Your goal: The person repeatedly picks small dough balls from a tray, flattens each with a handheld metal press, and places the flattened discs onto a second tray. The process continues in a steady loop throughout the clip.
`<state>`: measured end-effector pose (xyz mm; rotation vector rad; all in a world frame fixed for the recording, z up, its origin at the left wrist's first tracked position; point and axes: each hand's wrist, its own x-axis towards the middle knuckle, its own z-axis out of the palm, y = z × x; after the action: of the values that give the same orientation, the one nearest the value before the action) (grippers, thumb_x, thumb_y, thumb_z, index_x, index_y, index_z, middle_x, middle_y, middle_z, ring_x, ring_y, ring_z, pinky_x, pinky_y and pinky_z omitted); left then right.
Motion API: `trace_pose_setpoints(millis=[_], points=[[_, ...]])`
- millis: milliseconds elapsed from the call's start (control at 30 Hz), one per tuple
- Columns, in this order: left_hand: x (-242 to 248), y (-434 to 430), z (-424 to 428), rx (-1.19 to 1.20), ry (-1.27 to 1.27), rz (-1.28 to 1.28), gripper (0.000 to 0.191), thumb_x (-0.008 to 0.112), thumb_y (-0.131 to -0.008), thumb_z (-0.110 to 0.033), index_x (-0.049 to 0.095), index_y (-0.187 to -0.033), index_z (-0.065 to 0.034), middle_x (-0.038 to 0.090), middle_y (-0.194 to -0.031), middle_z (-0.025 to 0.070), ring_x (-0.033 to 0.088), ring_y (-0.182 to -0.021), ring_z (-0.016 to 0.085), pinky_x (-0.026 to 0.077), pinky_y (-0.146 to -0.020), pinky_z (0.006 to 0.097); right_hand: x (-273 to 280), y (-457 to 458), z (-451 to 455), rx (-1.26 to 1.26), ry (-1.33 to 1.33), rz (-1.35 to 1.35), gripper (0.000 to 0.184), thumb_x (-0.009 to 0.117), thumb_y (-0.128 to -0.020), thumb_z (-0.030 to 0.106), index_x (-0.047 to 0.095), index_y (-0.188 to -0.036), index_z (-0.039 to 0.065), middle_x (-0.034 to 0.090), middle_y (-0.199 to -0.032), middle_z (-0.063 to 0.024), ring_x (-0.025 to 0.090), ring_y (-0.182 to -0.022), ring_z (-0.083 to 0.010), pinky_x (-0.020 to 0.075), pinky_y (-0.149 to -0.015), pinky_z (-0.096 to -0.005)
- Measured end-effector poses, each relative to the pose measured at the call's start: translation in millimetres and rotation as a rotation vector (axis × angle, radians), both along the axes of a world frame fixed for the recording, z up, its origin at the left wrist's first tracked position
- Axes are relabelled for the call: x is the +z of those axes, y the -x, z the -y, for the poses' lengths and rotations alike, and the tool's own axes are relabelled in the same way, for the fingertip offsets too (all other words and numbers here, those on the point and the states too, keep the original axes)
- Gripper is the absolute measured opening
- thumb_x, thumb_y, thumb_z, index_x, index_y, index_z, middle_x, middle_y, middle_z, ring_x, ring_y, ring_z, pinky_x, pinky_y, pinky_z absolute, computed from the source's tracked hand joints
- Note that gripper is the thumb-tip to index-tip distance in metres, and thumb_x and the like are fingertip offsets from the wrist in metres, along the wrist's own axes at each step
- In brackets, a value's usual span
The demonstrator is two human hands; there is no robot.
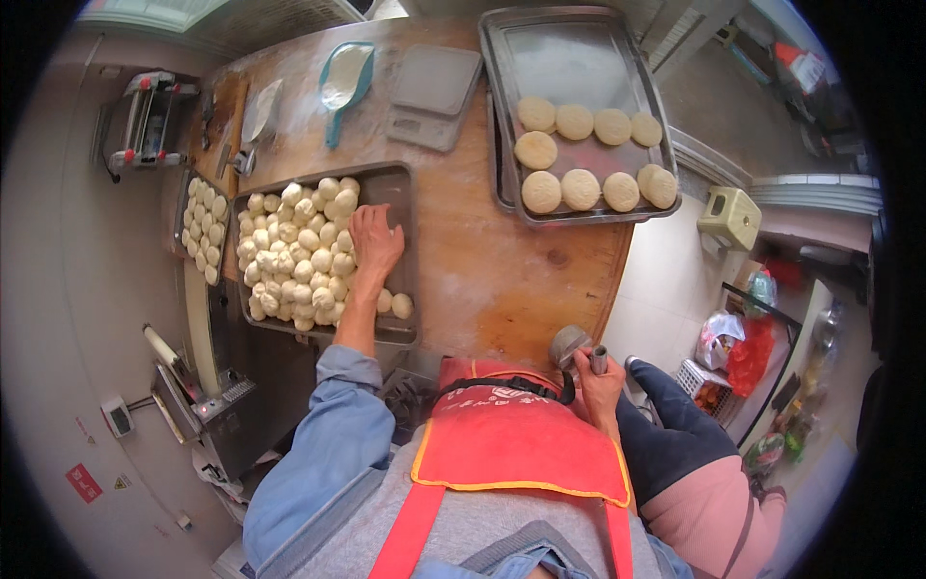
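Note:
My left hand (376, 237) reaches over the right side of a dark metal tray (391, 189) heaped with round dough balls (300, 250), its fingers against the balls at the edge of the heap. Whether it grips one cannot be told. Near the table's front edge, by my apron, my right hand (602, 380) is closed around the handle of a metal tool with a rounded head (570, 346). Farther right lies a larger tray (579, 43) with rows of flat dough rounds (580, 189).
A kitchen scale (436, 83), a teal scoop of flour (347, 76) and a clear scraper-like piece (262, 110) lie at the back. A smaller tray of dough rounds (205, 224) is far left. A person in pink (716, 506) is close at right; a stool (729, 217) stands beyond.

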<state>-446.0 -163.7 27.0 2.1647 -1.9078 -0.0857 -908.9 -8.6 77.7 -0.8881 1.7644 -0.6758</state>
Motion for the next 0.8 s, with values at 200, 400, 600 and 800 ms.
trace_pose_setpoints(millis=[200,400,600,800], points=[[-5.8,-28.0,-33.8,-0.278,-0.226,0.036,0.044,0.077,-0.080,-0.005,0.066,-0.123,-0.0025,0.065,-0.121,0.0177,0.054,-0.126,0.042,0.046,-0.105,0.0508,13.4,-30.7,3.7,0.097,0.095,-0.008,0.020,0.080,-0.093,0.017,0.079,-0.099,-0.002,0.073,-0.078,-0.0039,0.063,-0.076,-0.0078,0.0524,-0.070,-0.0292],[21.9,2.9,-53.9,-0.166,-0.087,-0.264,0.040,0.071,-0.080,0.001,0.062,-0.119,-0.0038,0.062,-0.118,0.0194,0.060,-0.114,0.042,0.053,-0.092,0.0494,22.5,-54.0,-14.7,0.060,0.122,0.026,0.022,0.081,-0.093,0.018,0.078,-0.099,-0.002,0.076,-0.080,-0.0059,0.065,-0.077,-0.0088,0.0538,-0.070,-0.0306],[10.5,118.9,-85.8,-0.322,-0.037,-0.657,0.061,0.074,-0.082,0.000,0.056,-0.139,-0.0056,0.065,-0.122,0.0189,0.067,-0.111,0.039,0.057,-0.092,0.0440,23.8,-60.8,-36.9,0.034,0.088,-0.125,0.024,0.081,-0.093,0.022,0.077,-0.097,-0.002,0.075,-0.077,-0.0126,0.069,-0.075,-0.0106,0.0547,-0.068,-0.0326],[-58.7,200.6,-119.3,-0.841,-0.069,-0.387,0.080,0.078,-0.088,-0.022,0.043,-0.158,-0.0069,0.046,-0.156,0.0210,0.043,-0.146,0.041,0.042,-0.117,0.0503,41.0,-58.3,-39.1,0.106,0.162,-0.228,0.025,0.080,-0.094,0.023,0.074,-0.090,-0.001,0.068,-0.067,-0.0133,0.072,-0.062,-0.0179,0.0526,-0.058,-0.0359]])
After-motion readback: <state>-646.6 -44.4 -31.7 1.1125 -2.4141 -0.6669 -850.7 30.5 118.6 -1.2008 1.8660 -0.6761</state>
